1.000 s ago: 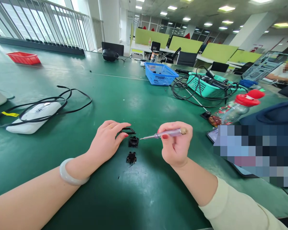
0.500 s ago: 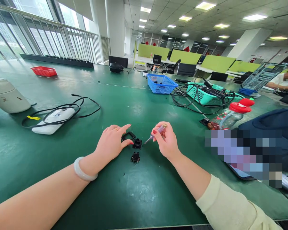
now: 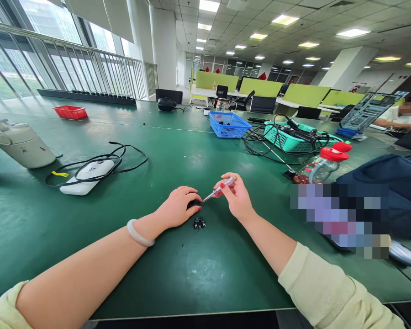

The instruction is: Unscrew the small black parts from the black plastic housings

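Note:
My right hand (image 3: 239, 199) grips a small screwdriver (image 3: 219, 188) by its see-through purplish handle. Its metal shaft slants down to the left, and the tip meets the far side of a small black plastic part (image 3: 193, 204). Thumb and fingers of my left hand (image 3: 178, 208) close around that part on the green table (image 3: 164, 274), covering most of it. Just nearer to me, apart from both hands, lies another small black part (image 3: 199, 223) with shiny metal bits. The black frame seen earlier is hidden now.
Left of my hands lie a white power bank (image 3: 87, 177) with a black cable and a pale bottle (image 3: 27, 145). Farther off are a red tray (image 3: 70, 112), a blue basket (image 3: 229, 125) and a green basket (image 3: 284, 137) with cables. A red-lidded bottle (image 3: 324, 167) and dark bag (image 3: 387, 196) stand right.
My left hand has moved right and closed over the black part. The screwdriver tip has come up against that part. The view has shifted slightly.

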Demonstrator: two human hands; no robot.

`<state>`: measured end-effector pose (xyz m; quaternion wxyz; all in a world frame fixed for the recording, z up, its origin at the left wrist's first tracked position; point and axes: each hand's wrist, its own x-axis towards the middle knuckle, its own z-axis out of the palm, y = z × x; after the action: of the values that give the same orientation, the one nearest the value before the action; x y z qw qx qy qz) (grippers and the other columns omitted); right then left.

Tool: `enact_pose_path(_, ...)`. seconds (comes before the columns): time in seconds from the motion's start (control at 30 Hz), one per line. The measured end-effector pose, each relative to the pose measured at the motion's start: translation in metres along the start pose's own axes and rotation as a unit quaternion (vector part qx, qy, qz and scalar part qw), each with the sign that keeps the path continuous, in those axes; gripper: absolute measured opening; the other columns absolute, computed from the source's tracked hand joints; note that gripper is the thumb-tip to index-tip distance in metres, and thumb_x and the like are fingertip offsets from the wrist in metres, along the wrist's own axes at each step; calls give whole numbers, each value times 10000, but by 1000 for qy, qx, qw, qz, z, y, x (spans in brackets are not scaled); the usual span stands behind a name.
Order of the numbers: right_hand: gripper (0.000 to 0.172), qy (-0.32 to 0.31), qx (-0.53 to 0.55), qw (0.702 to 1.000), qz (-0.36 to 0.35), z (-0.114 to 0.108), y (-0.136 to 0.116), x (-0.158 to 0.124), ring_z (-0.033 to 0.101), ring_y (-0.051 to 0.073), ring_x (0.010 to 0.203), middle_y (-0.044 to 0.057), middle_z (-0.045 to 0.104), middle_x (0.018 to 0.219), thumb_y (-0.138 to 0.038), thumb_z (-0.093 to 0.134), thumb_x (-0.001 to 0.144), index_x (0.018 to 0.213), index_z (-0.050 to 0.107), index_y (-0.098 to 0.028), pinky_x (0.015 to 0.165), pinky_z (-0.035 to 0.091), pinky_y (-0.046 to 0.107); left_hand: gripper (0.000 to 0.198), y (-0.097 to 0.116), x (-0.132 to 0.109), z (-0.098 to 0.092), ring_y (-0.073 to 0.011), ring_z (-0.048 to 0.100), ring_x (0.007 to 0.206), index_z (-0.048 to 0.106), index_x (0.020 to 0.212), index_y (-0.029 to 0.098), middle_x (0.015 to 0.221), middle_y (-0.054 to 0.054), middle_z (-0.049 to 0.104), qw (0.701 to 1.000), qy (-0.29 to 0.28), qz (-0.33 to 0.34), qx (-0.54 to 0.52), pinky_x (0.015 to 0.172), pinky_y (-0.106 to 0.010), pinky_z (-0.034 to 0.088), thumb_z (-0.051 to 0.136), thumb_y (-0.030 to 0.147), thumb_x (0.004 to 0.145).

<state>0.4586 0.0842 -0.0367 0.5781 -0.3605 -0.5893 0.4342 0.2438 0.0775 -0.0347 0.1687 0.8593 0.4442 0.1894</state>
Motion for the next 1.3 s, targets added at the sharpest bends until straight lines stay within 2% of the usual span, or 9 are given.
enact_pose_path(0.13,453,8,4,1000,-2,-3,2,4,681,142,643,-18,702,793,-581,708,807,1032,511,-241,668,615,347,196,-3,2,-2,-285,547,1221,697,951,226,1226,-81,663,999,32,-17,4,1088,-498,459,604,389,895)
enact_pose_path(0.33,484,42,8,999,-6,-5,5,8,654,128,582,-35,689,740,-595,733,769,1010,517,-234,617,582,317,285,-5,7,-4,-304,555,1117,640,841,189,1078,-97,689,995,59,-72,27,1021,-518,469,593,466,889)
enact_pose_path(0.47,488,71,8,997,6,-7,5,10,624,119,532,-55,668,698,-601,733,751,995,518,-236,577,550,302,350,8,-4,-6,-316,499,1252,667,1008,216,1227,-95,656,997,46,-64,13,1090,-558,422,543,526,904)
enact_pose_path(0.6,473,100,6,995,10,-11,6,14,605,109,500,-65,656,675,-580,727,750,989,514,-231,556,528,288,463,31,-19,-1,-337,436,1356,649,1142,258,1372,-98,591,999,13,-44,4,1144,-608,358,612,607,841)
enact_pose_path(0.73,446,123,9,992,0,-17,8,16,615,112,510,-61,662,682,-560,712,771,999,509,-235,550,523,283,317,47,-23,10,-322,501,1289,640,991,227,1318,-106,610,999,5,-34,15,1134,-620,343,646,511,852)
enact_pose_path(0.87,420,133,16,991,-4,-19,9,15,608,107,504,-57,659,682,-533,703,785,1000,502,-232,540,517,274,190,49,-21,11,-292,541,1157,597,840,210,1125,-83,634,999,8,-19,41,1085,-575,376,617,396,876)
enact_pose_path(1.07,382,142,27,990,-2,-19,6,12,594,100,500,-64,652,679,-492,695,800,1008,507,-232,537,519,266,240,19,-40,-20,-276,548,1065,562,773,208,981,-63,617,994,-25,-13,101,998,-490,420,565,415,894)
enact_pose_path(1.2,387,131,13,991,3,-19,5,12,594,98,511,-59,652,691,-498,692,802,1017,517,-229,541,519,262,296,-25,-85,-52,-251,563,999,564,765,221,958,-45,632,992,-10,-59,112,934,-415,438,551,494,880)
enact_pose_path(1.3,383,115,4,993,3,-18,5,12,588,96,516,-56,654,694,-504,686,811,1021,523,-229,545,521,258,440,-65,-126,-78,-228,569,932,545,723,228,931,-43,651,985,50,-95,132,895,-361,435,488,640,868)
